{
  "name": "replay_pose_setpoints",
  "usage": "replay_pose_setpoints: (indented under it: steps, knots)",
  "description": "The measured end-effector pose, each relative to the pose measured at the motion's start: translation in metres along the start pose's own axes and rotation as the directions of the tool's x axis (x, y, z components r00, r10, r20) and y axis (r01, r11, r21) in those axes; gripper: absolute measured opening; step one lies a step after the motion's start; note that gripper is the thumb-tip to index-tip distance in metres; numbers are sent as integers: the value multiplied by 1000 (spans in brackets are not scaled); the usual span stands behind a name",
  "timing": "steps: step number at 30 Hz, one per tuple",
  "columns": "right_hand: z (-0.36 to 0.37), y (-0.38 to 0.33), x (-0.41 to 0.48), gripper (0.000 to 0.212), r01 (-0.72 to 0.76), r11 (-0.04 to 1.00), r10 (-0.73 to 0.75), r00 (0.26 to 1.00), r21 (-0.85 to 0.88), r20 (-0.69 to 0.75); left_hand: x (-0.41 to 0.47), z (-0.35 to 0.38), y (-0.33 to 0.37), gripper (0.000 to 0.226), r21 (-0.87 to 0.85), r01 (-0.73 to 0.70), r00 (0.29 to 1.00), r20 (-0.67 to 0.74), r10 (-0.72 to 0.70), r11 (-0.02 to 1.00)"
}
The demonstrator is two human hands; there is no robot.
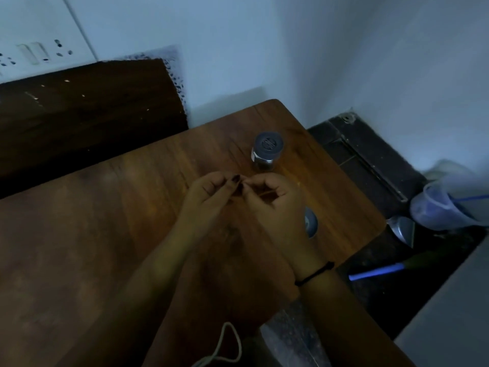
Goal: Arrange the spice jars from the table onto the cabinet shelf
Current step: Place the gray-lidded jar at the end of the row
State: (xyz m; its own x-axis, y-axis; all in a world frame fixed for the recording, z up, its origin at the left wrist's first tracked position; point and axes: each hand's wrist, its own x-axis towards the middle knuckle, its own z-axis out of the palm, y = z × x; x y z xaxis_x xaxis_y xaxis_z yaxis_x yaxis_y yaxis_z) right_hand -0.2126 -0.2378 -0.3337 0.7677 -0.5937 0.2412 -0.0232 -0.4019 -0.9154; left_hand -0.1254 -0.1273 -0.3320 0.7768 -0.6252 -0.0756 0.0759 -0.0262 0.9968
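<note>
A glass spice jar [267, 152] with a grey lid stands upright on the wooden table [105, 234], near its far right corner. A second grey-lidded jar [311, 223] shows only partly behind my right wrist, close to the table's right edge. My left hand [209, 197] and my right hand [275, 200] meet over the middle of the table, just in front of the upright jar. Both have curled fingers, and their fingertips touch each other. In the dim light I see nothing between the fingers. Neither hand touches a jar.
A dark wooden board [87, 112] leans against the wall behind the table, under a socket panel [34, 53]. On the floor to the right are a plastic jug [444, 207], a metal scoop [402, 230] and a blue handle [375, 271]. A white cord [227, 345] hangs at the bottom edge.
</note>
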Motion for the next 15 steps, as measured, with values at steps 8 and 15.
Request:
replay_pose_setpoints:
  steps: [8, 15]
  knots:
    - [-68, 65, -14, 14, -167, 969, 148, 982, -180, -116, 11, 72, -59, 27, 133, 122, 987, 90, -135, 984]
    - [-100, 121, -33, 62, -482, 826, 493, 869, -293, -42, 13, 117, -123, 95, 406, 226, 931, 179, -319, 886]
